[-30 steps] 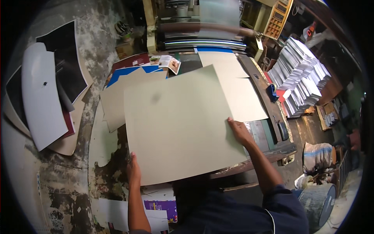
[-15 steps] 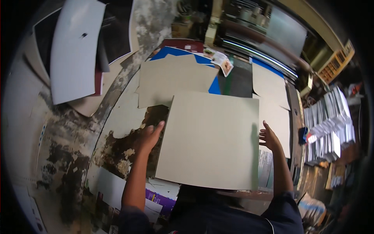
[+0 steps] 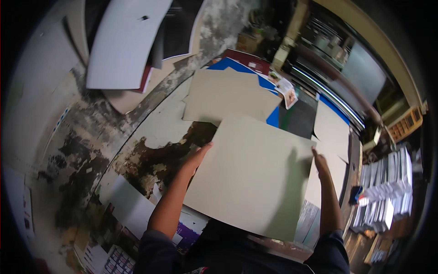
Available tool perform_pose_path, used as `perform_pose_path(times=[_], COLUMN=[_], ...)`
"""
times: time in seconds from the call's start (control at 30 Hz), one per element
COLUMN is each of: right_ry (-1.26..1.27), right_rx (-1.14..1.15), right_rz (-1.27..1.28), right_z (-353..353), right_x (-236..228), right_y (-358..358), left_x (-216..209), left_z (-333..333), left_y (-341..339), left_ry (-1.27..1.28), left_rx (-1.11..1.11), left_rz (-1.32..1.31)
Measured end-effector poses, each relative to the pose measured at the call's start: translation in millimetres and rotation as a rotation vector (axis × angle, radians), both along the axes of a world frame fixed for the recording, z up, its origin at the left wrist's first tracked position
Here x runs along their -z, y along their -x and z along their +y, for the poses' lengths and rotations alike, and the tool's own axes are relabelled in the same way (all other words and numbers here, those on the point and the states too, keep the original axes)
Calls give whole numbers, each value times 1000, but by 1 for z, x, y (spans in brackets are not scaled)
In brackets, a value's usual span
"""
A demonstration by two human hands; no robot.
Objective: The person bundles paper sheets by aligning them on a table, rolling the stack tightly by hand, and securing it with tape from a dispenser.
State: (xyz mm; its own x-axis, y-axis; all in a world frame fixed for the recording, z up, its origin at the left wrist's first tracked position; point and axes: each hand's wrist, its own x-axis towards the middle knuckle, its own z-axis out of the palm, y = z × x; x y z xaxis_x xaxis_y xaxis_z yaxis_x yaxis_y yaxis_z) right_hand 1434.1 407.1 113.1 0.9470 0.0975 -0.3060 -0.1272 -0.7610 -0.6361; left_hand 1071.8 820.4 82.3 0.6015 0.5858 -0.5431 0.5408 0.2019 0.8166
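Note:
A large beige cardboard sheet (image 3: 251, 178) lies tilted in front of me, its near edge close to my body. My left hand (image 3: 199, 157) grips its left edge, thumb along the edge and the other fingers mostly hidden. On the opposite edge my right hand (image 3: 320, 163) holds the sheet near its far right corner, with the fingers partly out of sight. A dark shadow falls across the sheet's right side. Just beyond it lie more beige boards (image 3: 223, 93) over blue sheets (image 3: 273, 118).
The worn worktable (image 3: 159, 137) has peeling patches. Bent white and dark sheets (image 3: 125, 45) stand at the far left. A machine with a shiny bar (image 3: 326, 98) is at the far right, and stacks of bound paper (image 3: 388, 178) stand at the right. Purple printed paper (image 3: 185, 235) lies near me.
Both hands have closed in from beside the cardboard sheet onto its left and right edges. The view has turned, so the surroundings sit further right in it.

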Motion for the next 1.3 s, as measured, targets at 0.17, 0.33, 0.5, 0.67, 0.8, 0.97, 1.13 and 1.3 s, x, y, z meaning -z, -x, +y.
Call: perform_pose_path(times=[0.17,0.33,0.5,0.67,0.8,0.97,1.13,1.3], right_ry=[-150,173,744,958,824,213,-280,-622], right_rx=[-518,-1511,-1467,-1342,-1275,-1193,-1234,-1318], right_rz=[-421,-1103,-729,-717,-917,-1068,-952,-730], right_z=[175,254,342,357,365,369,356,309], right_x=[-48,67,118,99,64,28,-15,1], right_y=[28,-121,-122,-63,-15,94,246,423], left_x=[-10,-4,-12,-33,8,87,104,111], left_z=[-39,-178,-234,-240,-238,-252,-378,-591], left_y=[149,167,152,148,128,216,510,814], left_ry=[-72,674,782,821,795,143,-628,-201], left_rx=[-709,-650,-539,-709,-606,-538,-1502,-2235], left_rz=[18,-464,-675,-175,-485,-633,351,1325])
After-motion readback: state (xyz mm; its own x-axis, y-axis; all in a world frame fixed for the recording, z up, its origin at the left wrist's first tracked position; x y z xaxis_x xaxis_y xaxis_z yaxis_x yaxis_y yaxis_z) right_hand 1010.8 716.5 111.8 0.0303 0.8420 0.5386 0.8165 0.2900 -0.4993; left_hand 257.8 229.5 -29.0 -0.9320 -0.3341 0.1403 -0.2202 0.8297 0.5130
